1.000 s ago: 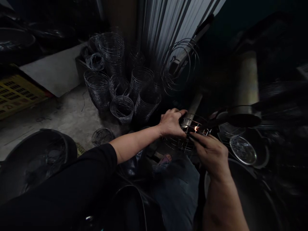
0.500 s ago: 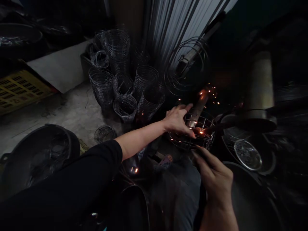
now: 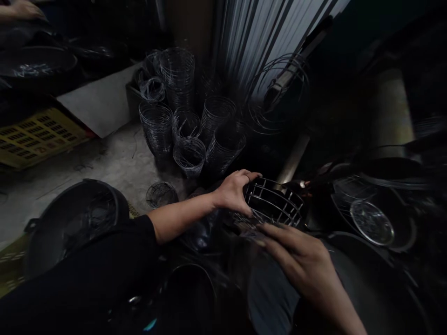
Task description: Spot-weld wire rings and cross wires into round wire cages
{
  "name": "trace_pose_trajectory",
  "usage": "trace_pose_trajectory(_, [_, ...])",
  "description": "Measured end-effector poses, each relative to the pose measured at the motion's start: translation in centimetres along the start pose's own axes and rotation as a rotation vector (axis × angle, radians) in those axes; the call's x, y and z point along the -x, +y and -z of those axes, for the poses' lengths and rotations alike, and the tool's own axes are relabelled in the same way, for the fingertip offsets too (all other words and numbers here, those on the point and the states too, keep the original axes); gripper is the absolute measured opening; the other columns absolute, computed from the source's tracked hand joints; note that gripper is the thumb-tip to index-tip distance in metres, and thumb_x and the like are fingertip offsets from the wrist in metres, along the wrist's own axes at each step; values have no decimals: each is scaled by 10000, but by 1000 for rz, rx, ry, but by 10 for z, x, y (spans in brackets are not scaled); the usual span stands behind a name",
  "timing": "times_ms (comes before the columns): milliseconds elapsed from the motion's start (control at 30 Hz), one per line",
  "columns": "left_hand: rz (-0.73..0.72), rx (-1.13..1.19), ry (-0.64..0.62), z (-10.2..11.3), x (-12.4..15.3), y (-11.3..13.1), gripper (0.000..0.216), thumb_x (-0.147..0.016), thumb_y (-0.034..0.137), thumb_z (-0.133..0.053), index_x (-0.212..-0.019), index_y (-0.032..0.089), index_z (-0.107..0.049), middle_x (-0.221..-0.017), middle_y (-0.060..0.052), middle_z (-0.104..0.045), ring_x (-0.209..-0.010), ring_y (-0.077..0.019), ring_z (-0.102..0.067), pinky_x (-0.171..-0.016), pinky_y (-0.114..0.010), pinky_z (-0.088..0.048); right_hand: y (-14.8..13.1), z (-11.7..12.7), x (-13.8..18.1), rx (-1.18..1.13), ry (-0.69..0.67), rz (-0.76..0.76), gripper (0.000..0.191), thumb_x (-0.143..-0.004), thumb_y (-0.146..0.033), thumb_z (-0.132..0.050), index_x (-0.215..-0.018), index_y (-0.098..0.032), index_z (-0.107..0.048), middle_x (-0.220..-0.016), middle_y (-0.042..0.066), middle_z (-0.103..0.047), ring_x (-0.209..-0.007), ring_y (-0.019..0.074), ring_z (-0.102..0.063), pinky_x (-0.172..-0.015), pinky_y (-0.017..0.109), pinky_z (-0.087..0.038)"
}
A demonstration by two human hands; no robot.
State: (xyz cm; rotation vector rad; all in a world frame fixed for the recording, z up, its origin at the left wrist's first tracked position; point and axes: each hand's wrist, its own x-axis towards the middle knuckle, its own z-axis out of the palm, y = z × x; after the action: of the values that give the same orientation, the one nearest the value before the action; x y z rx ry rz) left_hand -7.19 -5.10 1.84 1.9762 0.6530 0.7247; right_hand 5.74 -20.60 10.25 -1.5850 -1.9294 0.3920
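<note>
My left hand (image 3: pixel 235 191) grips the left side of a round wire basket (image 3: pixel 274 200), thumb on the near side and fingers over the far rim. My right hand (image 3: pixel 302 256) is at the basket's near lower edge, its fingers close together and pressed to the wire; the fingertips are dark and partly blurred. A pale metal bar (image 3: pixel 293 160) slants down behind the basket. Beside the bar's lower end, a dark arm ends in a small, faintly glowing tip (image 3: pixel 303 184) at the basket's far right rim.
Several stacks of wire baskets (image 3: pixel 155 128) stand on the floor ahead. A coil of wire (image 3: pixel 260 123) hangs near the corrugated sheet (image 3: pixel 258 37). Large dark tubs (image 3: pixel 122 204) stand left and right, one with a round wire piece (image 3: pixel 372 222). A yellow crate (image 3: pixel 45 135) and another person's hand (image 3: pixel 24 10) are at left.
The flying sparks and bright glow are gone. Both hands have moved left and the basket has come away from around the bar, tilting toward me. The camera view has shifted slightly left.
</note>
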Motion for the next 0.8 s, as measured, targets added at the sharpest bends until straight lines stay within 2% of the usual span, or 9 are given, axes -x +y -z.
trace_pose_trajectory(67, [-30, -119, -39, 1, 8, 12, 1006, -400, 445, -867, -1316, 201, -531, -1213, -107, -566, -1129, -321, -547, -1012, -490, -443, 8, -2, -2, -36, -28, -125, 269, -935, -350, -538, -915, -191, -753, -832, 45, -748, -719, 162, -714, -622, 209, -549])
trace_pose_trajectory(133, [-47, -203, -50, -3, 11, 18, 993, -439, 495, -841, -1330, 201, -514, -1230, -122, -565, -1130, -333, -537, -1001, -522, -433, 18, -5, -1, 85, -16, -179, 283, -936, -339, -507, -926, -202, -754, -827, 47, -746, -727, 181, -710, -626, 241, -545])
trace_pose_trajectory(267, [-60, -256, -51, -14, 8, 21, 1029, -429, 520, -825, -1342, 175, -497, -1230, -132, -568, -1116, -326, -538, -971, -515, -446, 25, -10, 9, 569, -100, -102, 292, -883, -230, -519, -1084, -163, -721, -895, 84, -742, -807, 240, -677, -691, 320, -524])
trace_pose_trajectory(333, [-49, -267, -64, -15, 5, 23, 1031, -422, 489, -824, -1347, 178, -491, -1232, -126, -567, -1115, -320, -539, -963, -509, -451, 26, -11, 15, 696, -135, -56, 320, -868, -179, -509, -1119, -143, -704, -903, 86, -743, -817, 247, -655, -712, 338, -513])
trace_pose_trajectory(533, [-39, -239, -71, -18, -8, 29, 955, -467, 466, -799, -1333, 191, -505, -1232, -113, -574, -1106, -297, -552, -977, -482, -444, 47, -12, 23, 540, 144, 105, 310, -904, -161, -434, -1024, -149, -720, -820, 67, -735, -706, 198, -642, -720, 333, -526])
trace_pose_trajectory(667, [-56, -229, -23, -24, -19, 26, 931, -481, 457, -793, -1327, 195, -507, -1217, -104, -576, -1111, -291, -551, -984, -474, -447, 63, -8, 19, 489, 207, 116, 298, -900, -141, -457, -1018, -195, -725, -825, 47, -743, -669, 170, -653, -760, 330, -539])
trace_pose_trajectory(800, [-58, -217, -8, -26, -30, 24, 944, -474, 472, -793, -1323, 168, -513, -1231, -106, -566, -1131, -297, -542, -1003, -486, -446, 72, -2, 13, 484, 229, 154, 266, -900, -148, -492, -1024, -166, -726, -835, 64, -740, -686, 180, -656, -755, 330, -536])
